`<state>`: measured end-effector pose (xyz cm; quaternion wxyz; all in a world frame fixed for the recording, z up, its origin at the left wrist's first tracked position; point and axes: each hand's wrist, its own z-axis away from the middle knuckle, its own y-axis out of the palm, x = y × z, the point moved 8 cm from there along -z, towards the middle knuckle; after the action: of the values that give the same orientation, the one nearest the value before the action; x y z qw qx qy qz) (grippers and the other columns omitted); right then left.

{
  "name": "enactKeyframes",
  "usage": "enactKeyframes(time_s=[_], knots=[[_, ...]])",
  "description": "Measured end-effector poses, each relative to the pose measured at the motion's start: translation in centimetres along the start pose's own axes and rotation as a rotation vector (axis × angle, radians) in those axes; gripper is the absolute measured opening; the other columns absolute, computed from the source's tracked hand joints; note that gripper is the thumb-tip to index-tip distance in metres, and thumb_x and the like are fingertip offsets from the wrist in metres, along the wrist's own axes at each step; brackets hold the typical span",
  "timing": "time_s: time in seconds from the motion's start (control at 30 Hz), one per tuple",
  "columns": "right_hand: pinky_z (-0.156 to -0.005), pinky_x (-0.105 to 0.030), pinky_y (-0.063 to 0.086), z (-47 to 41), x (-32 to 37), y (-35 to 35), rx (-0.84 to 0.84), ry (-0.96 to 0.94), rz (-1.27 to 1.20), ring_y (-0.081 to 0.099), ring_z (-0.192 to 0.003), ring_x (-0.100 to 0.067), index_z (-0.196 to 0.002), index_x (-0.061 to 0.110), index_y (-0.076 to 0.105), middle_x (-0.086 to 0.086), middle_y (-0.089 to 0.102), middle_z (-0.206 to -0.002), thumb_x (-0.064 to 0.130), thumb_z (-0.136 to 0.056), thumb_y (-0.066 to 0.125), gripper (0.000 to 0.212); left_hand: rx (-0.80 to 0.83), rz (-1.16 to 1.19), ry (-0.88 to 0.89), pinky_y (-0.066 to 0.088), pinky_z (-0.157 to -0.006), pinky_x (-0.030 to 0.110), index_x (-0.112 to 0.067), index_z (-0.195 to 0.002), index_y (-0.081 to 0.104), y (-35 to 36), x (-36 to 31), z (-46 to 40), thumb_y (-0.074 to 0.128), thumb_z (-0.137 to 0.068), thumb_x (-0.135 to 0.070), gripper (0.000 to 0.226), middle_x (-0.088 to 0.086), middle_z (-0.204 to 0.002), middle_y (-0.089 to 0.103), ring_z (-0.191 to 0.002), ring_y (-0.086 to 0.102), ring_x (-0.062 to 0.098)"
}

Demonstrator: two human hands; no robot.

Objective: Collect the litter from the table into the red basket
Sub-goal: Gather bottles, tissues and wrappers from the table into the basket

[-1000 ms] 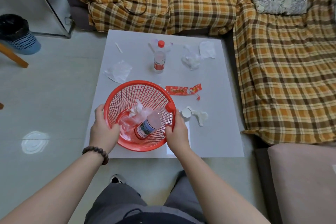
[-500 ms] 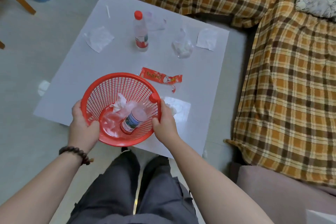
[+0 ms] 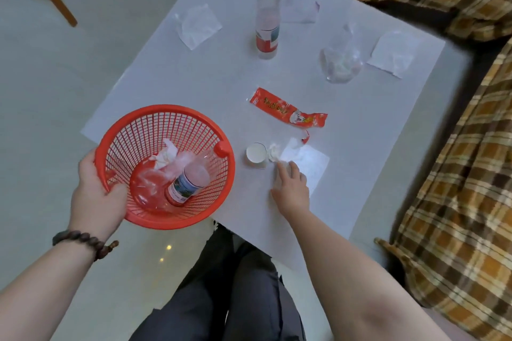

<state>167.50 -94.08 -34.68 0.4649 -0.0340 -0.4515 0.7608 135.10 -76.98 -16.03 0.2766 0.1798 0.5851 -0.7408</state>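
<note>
Right, basket: red basket [image 3: 166, 166] was tilted at the table's near-left corner, partly past the edge, over the floor.
L hand: left hand [image 3: 95, 196] clamped on the basket's near-left rim, thumb inside the mesh, fingers under the wall; bead bracelet [image 3: 83, 241] on that wrist.
In basket: a plastic bottle [image 3: 188, 183] lay on its side w/ crumpled tissue [image 3: 166, 156] and clear plastic wrap beside it.
R hand: right hand [image 3: 291, 185] was down on the table [image 3: 360, 119], palm low, fingers spread and loose, gripping nothing; fingertips just at a white paper sheet [image 3: 307, 163] and a small tissue wad [image 3: 273, 152].
Near R hand: small white cup [image 3: 256, 153] stood just left of the wad, btwn hand and basket.
Mid table: red snack wrapper [image 3: 288, 112] lay flat, a torn red scrap just below it.
Far side: upright bottle w/ red cap [image 3: 267, 19], clear plastic bag [image 3: 340, 61], white napkin [image 3: 393, 54] to the right, another clear wrapper [image 3: 198, 25] to the left.
Surround: plaid sofa cover [image 3: 457, 147] ran along the right.
</note>
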Motion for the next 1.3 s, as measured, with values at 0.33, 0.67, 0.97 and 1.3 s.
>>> enactKeyframes(time_s=[0.33,0.67,0.97,1.3], knots=[[-0.061,-0.033,0.036,0.2,3.0,-3.1,-0.139,-0.021,-0.207,0.051,-0.088,-0.026,-0.085,0.006,0.056,-0.008,0.055,-0.093,0.004,-0.083,0.042,0.014,-0.036,0.001,-0.027,0.040,-0.079,0.031,-0.030,-0.135,0.034,-0.1,-0.1,0.4,0.046,-0.081,0.000,0.063,-0.005,-0.105,0.058,-0.088,0.053,0.019],[-0.076,-0.016,0.038,9.0,15.3,-12.7,-0.398,-0.390,-0.405,0.051,-0.102,-0.018,-0.097,0.009,0.065,-0.004,0.057,-0.110,-0.015,-0.074,0.055,0.035,0.089,0.064,-0.055,0.046,-0.080,0.031,-0.031,-0.139,0.030,0.5,-1.9,0.8,0.042,-0.084,0.003,0.066,0.004,-0.122,0.060,-0.104,0.059,0.027],[-0.103,-0.037,0.042,10.0,23.6,-8.3,-0.091,-0.604,-0.226,0.039,-0.129,-0.021,-0.130,0.016,0.052,-0.005,0.045,-0.140,0.010,-0.086,0.060,0.046,0.125,0.157,-0.011,0.048,-0.080,0.028,-0.031,-0.143,0.026,0.2,-4.3,1.4,0.042,-0.090,-0.001,0.063,0.001,-0.126,0.056,-0.104,0.056,0.019],[-0.103,-0.029,0.039,7.3,17.9,-11.0,-0.383,-0.508,-0.427,0.028,-0.131,0.004,-0.134,0.029,0.043,-0.004,0.035,-0.144,0.037,-0.083,0.067,0.057,-0.009,0.089,-0.135,0.045,-0.070,0.029,-0.028,-0.142,0.029,-1.8,-0.3,0.0,0.045,-0.088,-0.002,0.062,0.010,-0.124,0.059,-0.103,0.059,0.033]])
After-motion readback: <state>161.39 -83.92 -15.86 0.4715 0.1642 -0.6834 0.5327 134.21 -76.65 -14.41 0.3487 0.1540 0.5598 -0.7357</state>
